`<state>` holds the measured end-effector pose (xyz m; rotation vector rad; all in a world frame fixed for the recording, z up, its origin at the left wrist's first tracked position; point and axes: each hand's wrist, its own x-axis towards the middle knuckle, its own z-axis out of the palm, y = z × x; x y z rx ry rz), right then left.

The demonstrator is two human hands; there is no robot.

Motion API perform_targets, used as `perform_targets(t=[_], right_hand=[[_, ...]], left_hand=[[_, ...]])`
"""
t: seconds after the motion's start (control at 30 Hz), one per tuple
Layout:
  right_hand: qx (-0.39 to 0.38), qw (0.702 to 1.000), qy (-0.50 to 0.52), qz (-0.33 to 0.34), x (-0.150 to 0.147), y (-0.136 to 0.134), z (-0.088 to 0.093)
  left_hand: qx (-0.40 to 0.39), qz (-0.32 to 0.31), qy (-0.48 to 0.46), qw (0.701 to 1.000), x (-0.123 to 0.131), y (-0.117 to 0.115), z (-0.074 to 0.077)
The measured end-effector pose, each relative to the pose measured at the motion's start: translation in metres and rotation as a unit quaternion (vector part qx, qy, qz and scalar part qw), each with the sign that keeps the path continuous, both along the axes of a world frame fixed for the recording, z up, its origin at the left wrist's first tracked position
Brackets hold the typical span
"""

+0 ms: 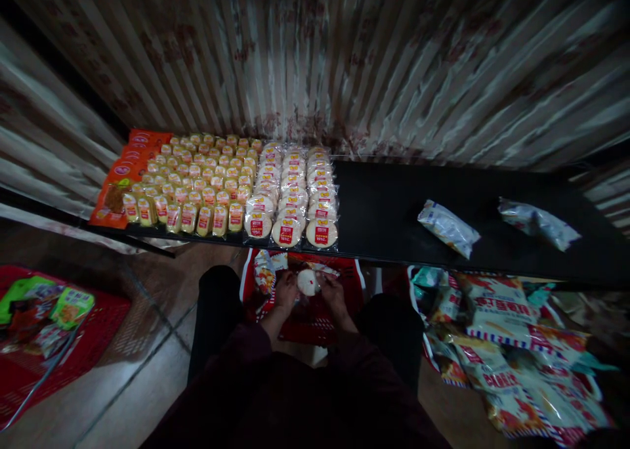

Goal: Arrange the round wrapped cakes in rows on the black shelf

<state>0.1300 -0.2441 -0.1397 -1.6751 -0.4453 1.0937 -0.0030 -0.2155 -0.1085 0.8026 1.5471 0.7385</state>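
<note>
Between my two hands, over the red basket [315, 334], is a round white rice cracker [308, 283] in clear wrapping with a small red mark. My left hand [286, 293] grips its left edge and my right hand [333, 293] its right edge. Snack bags [264, 272] lie inside the basket, left of my left hand. On the black table ahead, wrapped round crackers [322, 232] with red labels stand in three overlapping rows. To their left are several rows of small yellow wrapped cakes [188, 218].
Orange packets [111, 203] line the table's left end. Two silvery-white bags [449, 228] lie on the black table [378, 206] at right. Another red basket [105, 318] stands on the floor at left. Large snack bags [497, 304] overfill a basket at right. Pleated curtains [305, 62] hang behind.
</note>
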Motion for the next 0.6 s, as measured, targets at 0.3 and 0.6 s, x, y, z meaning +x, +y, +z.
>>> perform_targets(t=[0.3,0.6], right_hand=[[0.026,0.996,0.073,0.047,-0.004,-0.001,0.028],[-0.012,0.995,0.086,0.043,0.002,-0.004,0.045]], left_hand=[[-0.022,0.040,-0.070,0.997,-0.003,0.000,0.017],[-0.006,0.098,-0.178,0.979,-0.002,-0.001,0.034]])
